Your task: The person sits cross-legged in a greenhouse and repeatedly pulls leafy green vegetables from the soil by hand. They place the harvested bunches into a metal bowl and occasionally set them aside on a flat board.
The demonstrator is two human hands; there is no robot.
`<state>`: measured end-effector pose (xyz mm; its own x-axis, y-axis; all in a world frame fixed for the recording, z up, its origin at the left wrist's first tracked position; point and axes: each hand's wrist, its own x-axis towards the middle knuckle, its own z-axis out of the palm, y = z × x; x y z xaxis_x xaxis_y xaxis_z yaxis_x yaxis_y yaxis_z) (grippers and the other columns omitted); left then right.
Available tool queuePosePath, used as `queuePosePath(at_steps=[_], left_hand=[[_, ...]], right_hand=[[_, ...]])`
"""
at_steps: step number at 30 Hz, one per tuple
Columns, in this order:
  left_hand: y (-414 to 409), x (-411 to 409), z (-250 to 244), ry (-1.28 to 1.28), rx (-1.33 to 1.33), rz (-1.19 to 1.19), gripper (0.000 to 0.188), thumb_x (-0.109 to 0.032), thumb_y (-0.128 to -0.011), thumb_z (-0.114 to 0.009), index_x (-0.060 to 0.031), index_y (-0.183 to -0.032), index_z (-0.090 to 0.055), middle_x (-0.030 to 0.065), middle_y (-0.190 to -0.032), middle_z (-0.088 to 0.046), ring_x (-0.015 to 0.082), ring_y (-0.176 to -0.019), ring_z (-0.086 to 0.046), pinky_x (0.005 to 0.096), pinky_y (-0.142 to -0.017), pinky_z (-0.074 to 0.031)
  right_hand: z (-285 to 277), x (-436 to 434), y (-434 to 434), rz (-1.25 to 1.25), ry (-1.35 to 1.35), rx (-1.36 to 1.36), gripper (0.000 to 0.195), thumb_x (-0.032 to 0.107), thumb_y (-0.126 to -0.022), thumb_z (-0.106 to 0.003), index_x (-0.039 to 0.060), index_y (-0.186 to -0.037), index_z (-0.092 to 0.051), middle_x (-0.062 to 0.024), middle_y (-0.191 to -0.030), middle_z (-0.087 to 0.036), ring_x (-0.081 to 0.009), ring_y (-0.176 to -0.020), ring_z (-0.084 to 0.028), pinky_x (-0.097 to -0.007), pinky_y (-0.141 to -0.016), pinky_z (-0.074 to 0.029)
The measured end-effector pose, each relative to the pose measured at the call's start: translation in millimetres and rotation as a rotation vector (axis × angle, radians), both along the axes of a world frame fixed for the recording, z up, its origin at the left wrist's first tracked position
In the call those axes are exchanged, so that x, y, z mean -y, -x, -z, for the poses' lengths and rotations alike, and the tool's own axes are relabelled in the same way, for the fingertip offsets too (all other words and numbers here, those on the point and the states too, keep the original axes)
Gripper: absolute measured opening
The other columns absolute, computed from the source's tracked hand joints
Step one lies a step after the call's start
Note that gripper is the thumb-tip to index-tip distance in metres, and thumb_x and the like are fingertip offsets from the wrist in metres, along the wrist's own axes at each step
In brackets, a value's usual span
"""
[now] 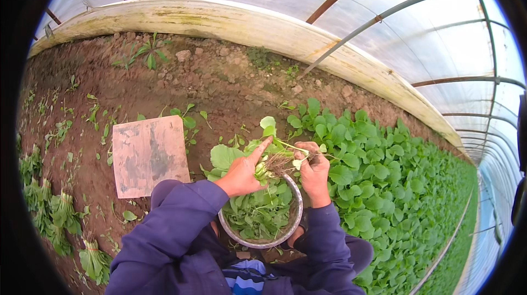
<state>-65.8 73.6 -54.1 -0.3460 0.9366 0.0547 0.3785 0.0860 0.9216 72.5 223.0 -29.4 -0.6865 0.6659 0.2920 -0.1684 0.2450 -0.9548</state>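
Observation:
My left hand (243, 173) is closed around a bunch of leafy green seedlings (225, 157), their thin brown roots (280, 164) pointing to the right. Its index finger reaches out along a single seedling stem (290, 145). At the root end of that stem, the fingers of my right hand (313, 171) pinch the plant, with soil on the fingertips. Both hands are above the rim of a round metal basin (298, 212), which holds a heap of loose green leaves (261, 214) between my feet.
A worn pinkish square board (150, 155) lies on the soil at left. Tied bundles of seedlings (94, 260) rest along the far left. Dense leafy plants (383, 196) grow at right. A whitish plastic-sheet wall (230, 23) and metal hoops (350, 35) border the bed.

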Motion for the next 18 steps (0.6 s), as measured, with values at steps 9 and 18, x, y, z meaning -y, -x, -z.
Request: queuePosePath(at_steps=[9,18], left_hand=[[7.8,0.6,6.0,-0.177,-0.326,-0.107,0.071,-0.014,-0.062,-0.076,-0.0144,-0.129,-0.051,0.0120,-0.095,-0.068,0.0338,-0.081,-0.065,0.0420,-0.073,-0.050],[11.0,4.2,12.7,-0.150,-0.642,-0.142,0.072,-0.009,-0.055,-0.075,-0.0093,-0.124,-0.055,0.0087,-0.113,-0.065,0.0292,-0.091,-0.063,0.0398,-0.080,-0.048]], right_hand=[[-13.3,15.3,-1.9,0.161,-0.125,0.005,0.018,0.011,-0.093,-0.063,-0.0027,-0.106,-0.063,-0.0028,-0.097,-0.060,-0.0092,-0.084,-0.056,-0.0220,-0.074,-0.046],[-12.6,15.9,-8.2,0.261,0.225,-0.023,0.020,0.016,-0.095,-0.063,-0.0032,-0.101,-0.062,0.0036,-0.063,-0.049,-0.0037,-0.048,-0.036,-0.0200,-0.043,-0.027]])
